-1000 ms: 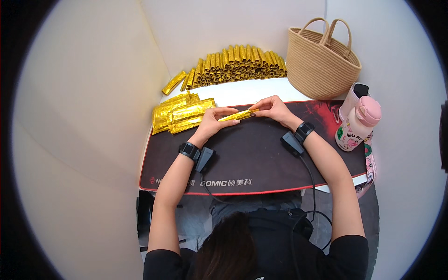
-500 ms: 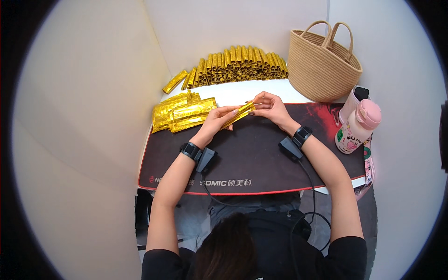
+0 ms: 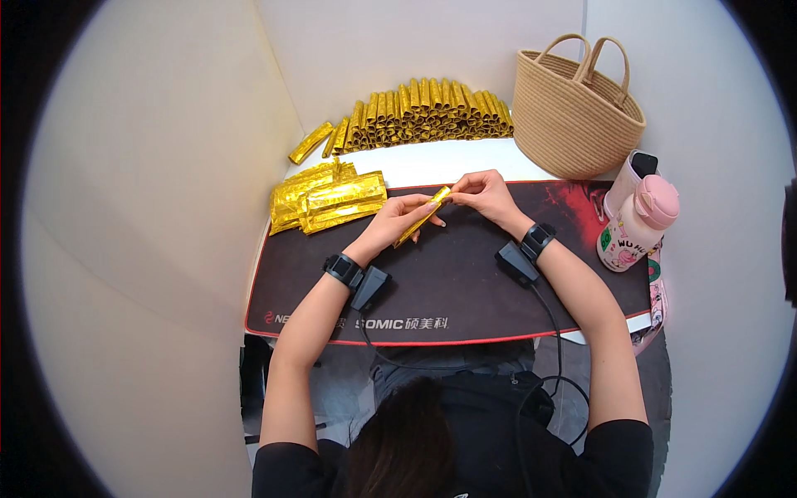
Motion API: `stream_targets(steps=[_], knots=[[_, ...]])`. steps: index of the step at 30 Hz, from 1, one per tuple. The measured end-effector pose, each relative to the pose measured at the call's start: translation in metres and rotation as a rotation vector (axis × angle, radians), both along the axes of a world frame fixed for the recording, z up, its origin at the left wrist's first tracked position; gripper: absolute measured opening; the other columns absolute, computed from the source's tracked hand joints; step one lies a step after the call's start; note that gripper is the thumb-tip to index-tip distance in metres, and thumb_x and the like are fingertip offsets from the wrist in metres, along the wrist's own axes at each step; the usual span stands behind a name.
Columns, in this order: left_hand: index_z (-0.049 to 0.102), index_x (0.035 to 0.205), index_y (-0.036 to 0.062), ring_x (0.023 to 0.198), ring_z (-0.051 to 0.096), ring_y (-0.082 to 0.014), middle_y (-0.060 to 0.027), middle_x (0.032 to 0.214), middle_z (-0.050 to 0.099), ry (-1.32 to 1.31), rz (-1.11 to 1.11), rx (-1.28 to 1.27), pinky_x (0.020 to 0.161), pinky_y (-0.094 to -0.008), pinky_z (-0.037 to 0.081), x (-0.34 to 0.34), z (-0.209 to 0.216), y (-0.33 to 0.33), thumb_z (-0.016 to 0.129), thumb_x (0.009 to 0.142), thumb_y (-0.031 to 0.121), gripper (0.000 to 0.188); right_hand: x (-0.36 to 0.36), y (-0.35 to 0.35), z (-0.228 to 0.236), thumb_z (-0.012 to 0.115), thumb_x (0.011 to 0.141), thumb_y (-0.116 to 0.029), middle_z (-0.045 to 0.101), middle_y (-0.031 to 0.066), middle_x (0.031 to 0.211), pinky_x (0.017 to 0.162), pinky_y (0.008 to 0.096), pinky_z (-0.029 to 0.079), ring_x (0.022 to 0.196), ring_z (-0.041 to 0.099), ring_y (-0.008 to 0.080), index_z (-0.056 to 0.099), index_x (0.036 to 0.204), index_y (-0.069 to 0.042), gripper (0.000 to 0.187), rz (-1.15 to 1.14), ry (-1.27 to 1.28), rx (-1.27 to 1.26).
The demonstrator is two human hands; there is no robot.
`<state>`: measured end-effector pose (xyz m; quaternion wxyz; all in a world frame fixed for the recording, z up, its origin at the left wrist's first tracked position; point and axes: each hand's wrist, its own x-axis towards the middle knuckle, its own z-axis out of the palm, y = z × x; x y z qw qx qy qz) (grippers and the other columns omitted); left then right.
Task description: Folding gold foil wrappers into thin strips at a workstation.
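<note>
Head view: the left hand grips a narrow gold foil strip between thumb and fingers; the right hand pinches its upper end. The strip slants between both hands, over the dark mat. Flat gold pieces lie just left of the left hand; stacked gold tubes lie beyond both hands.

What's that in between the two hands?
In the head view, a narrow gold strip lies between them: the left hand grips it, and the right hand has its fingertips at the far end.
</note>
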<state>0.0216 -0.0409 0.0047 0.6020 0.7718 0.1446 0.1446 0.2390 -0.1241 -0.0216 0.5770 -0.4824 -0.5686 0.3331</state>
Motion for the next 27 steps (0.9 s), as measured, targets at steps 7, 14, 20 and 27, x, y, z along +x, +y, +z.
stream_targets(steps=[7,14,20,27], knots=[[0.056,0.125,0.0009,0.062,0.058,-0.0062,-0.0099,0.097,0.070,-0.027,-0.011,-0.115,0.058,-0.0183,0.049,-0.002,-0.004,0.009,0.044,0.102,0.036,0.044,-0.004,-0.001,0.006,0.064,0.091,-0.010,0.071,0.0066,0.089,0.073,0.0223,0.054,0.081,0.067,0.0113,0.070,0.096,0.000,0.014,0.057,0.085,-0.076],[0.054,0.128,0.0000,0.065,0.060,-0.0074,-0.0108,0.104,0.068,-0.036,-0.032,-0.138,0.063,-0.0196,0.051,-0.001,-0.004,0.009,0.041,0.103,0.034,0.044,-0.002,-0.002,0.006,0.057,0.096,-0.015,0.069,0.0068,0.097,0.078,0.0241,0.055,0.089,0.068,0.0130,0.067,0.105,0.000,0.020,0.047,0.089,-0.110],[0.053,0.128,0.0005,0.066,0.059,-0.0073,-0.0101,0.108,0.067,-0.023,-0.023,-0.098,0.064,-0.0198,0.051,-0.002,-0.004,0.008,0.041,0.103,0.033,0.043,-0.003,-0.002,0.006,0.058,0.096,-0.016,0.070,0.0069,0.095,0.077,0.0235,0.055,0.087,0.068,0.0124,0.068,0.105,-0.001,0.020,0.034,0.100,-0.106],[0.054,0.128,-0.0004,0.062,0.060,-0.0074,-0.0094,0.101,0.069,-0.033,0.010,-0.022,0.059,-0.0198,0.050,-0.001,-0.006,0.007,0.041,0.103,0.033,0.043,-0.003,-0.002,0.006,0.059,0.095,-0.017,0.070,0.0069,0.094,0.077,0.0242,0.054,0.086,0.068,0.0123,0.069,0.105,-0.002,0.021,0.036,0.097,-0.104]])
